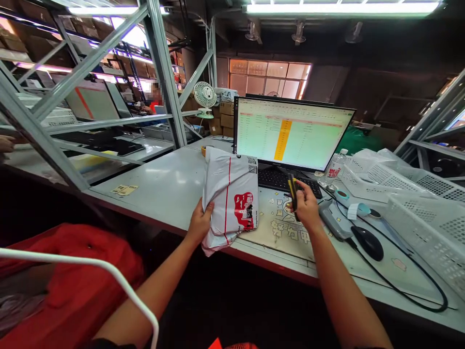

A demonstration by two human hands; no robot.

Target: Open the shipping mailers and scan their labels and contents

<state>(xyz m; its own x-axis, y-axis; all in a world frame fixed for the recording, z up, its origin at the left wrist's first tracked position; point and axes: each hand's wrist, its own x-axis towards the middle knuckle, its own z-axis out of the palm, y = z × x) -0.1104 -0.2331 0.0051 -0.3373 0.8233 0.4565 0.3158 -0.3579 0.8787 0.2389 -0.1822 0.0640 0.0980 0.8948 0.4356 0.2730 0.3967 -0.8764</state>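
Observation:
My left hand (199,223) grips the lower left edge of a white plastic mailer bag (221,194) with a red line, a red and black print and a square code at its top corner. The bag stands tilted at the front edge of the desk. In my right hand (307,206) is a slim black and yellow utility knife (292,196), held upright to the right of the bag; whether its blade is out I cannot tell. Under the knife lies a printed desk mat (269,237), and behind it a black keyboard (276,180).
A monitor (290,131) showing a spreadsheet stands behind the keyboard. To the right are a grey scanner (334,222), a black mouse (367,242) with its cable, a bottle (334,165) and white baskets (425,223). Red cloth (83,271) hangs at lower left.

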